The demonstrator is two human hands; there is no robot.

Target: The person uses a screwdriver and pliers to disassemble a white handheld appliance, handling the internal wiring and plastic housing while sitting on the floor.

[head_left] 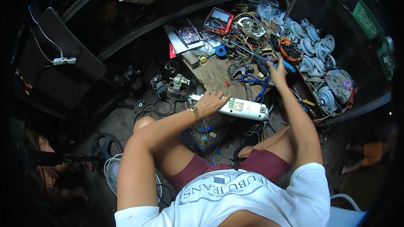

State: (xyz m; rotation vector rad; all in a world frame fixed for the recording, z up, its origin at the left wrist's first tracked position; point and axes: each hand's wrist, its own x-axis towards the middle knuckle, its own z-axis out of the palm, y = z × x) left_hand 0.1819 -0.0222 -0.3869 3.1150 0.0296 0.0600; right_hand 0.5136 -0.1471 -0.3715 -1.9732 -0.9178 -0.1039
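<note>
White power strip lies across the front edge of the wooden bench, long axis left to right. Left hand rests on its left end, fingers spread loosely over the casing, watch on the wrist. Right hand reaches further back among the clutter, fingers closed on a dark-handled tool. Blue-handled scissors lie just beside that hand. Red multimeter sits at the bench's far side. White fan motors are stacked to the right.
</note>
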